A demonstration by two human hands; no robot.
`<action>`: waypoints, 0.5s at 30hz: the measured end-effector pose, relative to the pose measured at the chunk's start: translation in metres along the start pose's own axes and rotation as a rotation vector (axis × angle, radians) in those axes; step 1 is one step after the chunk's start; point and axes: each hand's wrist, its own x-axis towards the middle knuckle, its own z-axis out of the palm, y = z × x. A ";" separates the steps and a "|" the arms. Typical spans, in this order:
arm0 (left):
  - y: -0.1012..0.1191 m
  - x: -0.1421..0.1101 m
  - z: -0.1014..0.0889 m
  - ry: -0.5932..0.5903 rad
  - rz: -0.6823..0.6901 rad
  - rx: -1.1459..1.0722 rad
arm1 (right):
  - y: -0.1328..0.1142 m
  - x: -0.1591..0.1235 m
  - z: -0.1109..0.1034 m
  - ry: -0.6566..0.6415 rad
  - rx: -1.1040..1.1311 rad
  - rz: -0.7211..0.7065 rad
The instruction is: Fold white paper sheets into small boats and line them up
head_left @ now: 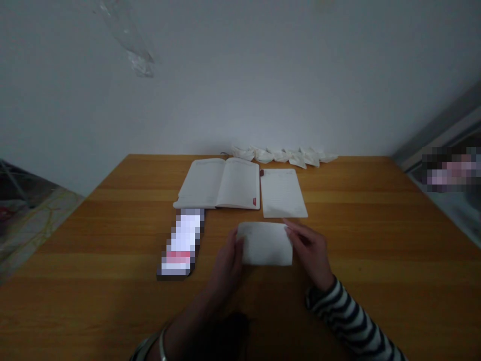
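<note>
A rectangular sheet of plain-looking white paper point(266, 245) is held between the two hands, above the near middle part of a wide, orange-brown wooden desk point(376, 225). The left hand point(227, 258) has its grip closed on the left edge of the paper, thumb over the upper face; a pale bracelet point(162, 346) circles that wrist. The right hand point(311, 248) has its grip closed at the upper right corner, fingers pinching there, and a black-and-white striped sleeve point(353, 306) covers its forearm. Just beyond the held paper lies a flat, ruled white sheet with a dark red mark at its upper left corner point(283, 193). Just left of that sheet, an open notebook with white pages point(203, 180) lies spread, a small red tab at its lower right corner. Near the notebook's lower left side lies a dark-edged, phone-shaped rectangle point(180, 243), its face blurred into pale and pink blocks. Along the far edge, by the pale wall point(263, 75), runs a row of crumpled, pointed white pieces point(278, 156).
</note>
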 end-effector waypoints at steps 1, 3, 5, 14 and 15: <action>0.000 0.000 0.000 0.006 0.000 -0.004 | 0.001 0.001 -0.002 -0.029 -0.026 -0.009; 0.001 0.000 0.001 0.013 -0.006 -0.008 | 0.004 0.003 -0.004 -0.065 -0.078 -0.007; 0.002 0.001 0.001 0.015 -0.015 -0.022 | 0.006 0.004 -0.005 -0.104 -0.112 0.003; 0.002 0.003 0.002 0.045 -0.064 -0.142 | 0.014 0.002 0.002 -0.128 -0.061 0.092; 0.001 0.003 0.002 0.053 -0.067 -0.154 | 0.013 0.002 0.003 -0.120 -0.048 0.106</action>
